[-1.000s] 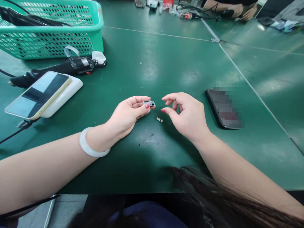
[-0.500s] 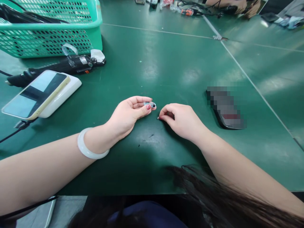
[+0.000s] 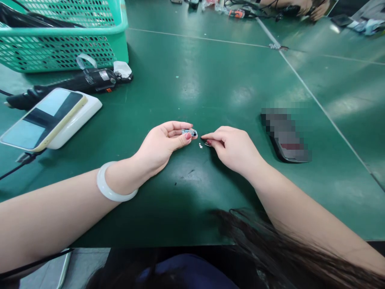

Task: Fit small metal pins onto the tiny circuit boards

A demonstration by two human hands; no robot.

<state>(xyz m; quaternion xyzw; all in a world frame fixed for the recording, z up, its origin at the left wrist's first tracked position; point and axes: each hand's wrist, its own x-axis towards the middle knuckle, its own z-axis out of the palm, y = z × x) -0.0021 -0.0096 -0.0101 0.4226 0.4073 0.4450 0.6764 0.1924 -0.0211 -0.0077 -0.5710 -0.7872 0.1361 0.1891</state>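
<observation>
My left hand (image 3: pixel 161 146) is closed around a small blue-and-silver electronic part (image 3: pixel 189 132), pinched between the thumb and the curled fingers. Just to its right, my right hand (image 3: pixel 234 146) is low over the table, its index finger stretched out and apart from the thumb. A thin silvery piece (image 3: pixel 207 144) is by the right thumb tip; whether the thumb touches it is unclear. Between the two hands a tiny pale metal piece (image 3: pixel 200 145) lies on the green tabletop (image 3: pixel 186 208).
To the left are a phone (image 3: pixel 45 118) on a white block (image 3: pixel 75 124), a black electric screwdriver (image 3: pixel 78 82) and a green basket (image 3: pixel 60 48). A pixelated dark object (image 3: pixel 284 136) lies to the right. Another person's hands (image 3: pixel 309 8) and cables are at the far edge.
My right hand has loosened its pinch and moved slightly up and away; the index finger is now straighter. The tiny metal piece now shows on the table. My left hand keeps its hold.
</observation>
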